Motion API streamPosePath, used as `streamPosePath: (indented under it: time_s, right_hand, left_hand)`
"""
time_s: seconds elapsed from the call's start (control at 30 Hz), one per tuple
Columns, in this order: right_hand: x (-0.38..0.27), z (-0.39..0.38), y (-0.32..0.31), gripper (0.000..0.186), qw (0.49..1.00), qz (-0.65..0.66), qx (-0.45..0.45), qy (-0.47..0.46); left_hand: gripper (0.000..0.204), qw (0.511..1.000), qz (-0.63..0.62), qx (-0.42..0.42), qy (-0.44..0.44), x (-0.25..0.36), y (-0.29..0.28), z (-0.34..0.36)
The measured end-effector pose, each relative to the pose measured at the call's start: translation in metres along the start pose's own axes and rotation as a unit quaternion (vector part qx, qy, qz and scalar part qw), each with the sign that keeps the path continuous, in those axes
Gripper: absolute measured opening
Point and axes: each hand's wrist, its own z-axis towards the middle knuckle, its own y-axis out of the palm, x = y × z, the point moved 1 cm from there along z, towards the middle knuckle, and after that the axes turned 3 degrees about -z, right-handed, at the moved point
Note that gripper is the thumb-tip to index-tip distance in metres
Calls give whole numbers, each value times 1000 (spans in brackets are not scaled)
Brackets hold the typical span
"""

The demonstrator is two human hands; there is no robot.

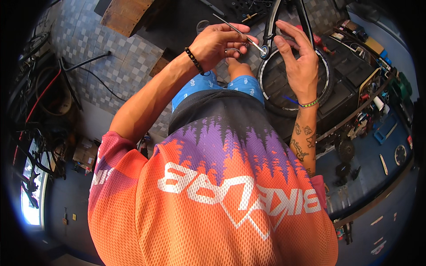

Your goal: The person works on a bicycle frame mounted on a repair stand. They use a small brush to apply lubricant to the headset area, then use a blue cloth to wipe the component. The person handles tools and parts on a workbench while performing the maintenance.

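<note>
My left hand (pixel 222 42) is closed round a slim rod-shaped tool (pixel 228 24), pinched between thumb and fingers. The rod slants down to the right, and its pale tip is at a round, silver-ringed opening (pixel 265 50) on the end of a black bicycle frame part (pixel 270 29). Whether the tip touches the ring I cannot tell. On the other side of that part, my right hand (pixel 301 57) is open, thumb and fingers stretched upward, close to the black tubes. Behind and below it shows a bicycle wheel (pixel 262 82) with a black tyre.
To the right runs a bench (pixel 355 106) crowded with tools and parts, including a blue tray (pixel 385 129) and a disc-shaped part (pixel 400 155). A wooden block (pixel 126 17) stands at the upper left. Bicycle parts and a black tube (pixel 86 61) lie at the left over tiled floor (pixel 106 84).
</note>
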Motion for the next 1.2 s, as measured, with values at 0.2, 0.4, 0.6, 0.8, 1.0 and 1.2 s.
streamPosePath:
  time_s: [0.2,0.4,0.6,0.8,1.0,1.2]
  right_hand:
    - [2,-5,-3,39,1000,2,-3,9]
    - [0,-7,-5,39,1000,-4,1,1]
    - [-4,-11,-12,37,1000,12,18,-13]
    - [-12,-46,-31,32,983,116,142,-11]
    - [-37,-106,-109,30,969,223,98,-32]
    - [43,-204,-188,10,932,128,339,17]
  left_hand:
    - [29,972,214,-61,71,33,17,5]
    - [15,862,396,-125,291,41,35,-1]
    - [17,663,606,-121,423,53,50,-33]
    - [19,685,550,-51,476,86,76,-94]
    - [30,615,663,-104,414,22,187,-79]
    - [48,507,735,-198,404,-85,321,-12]
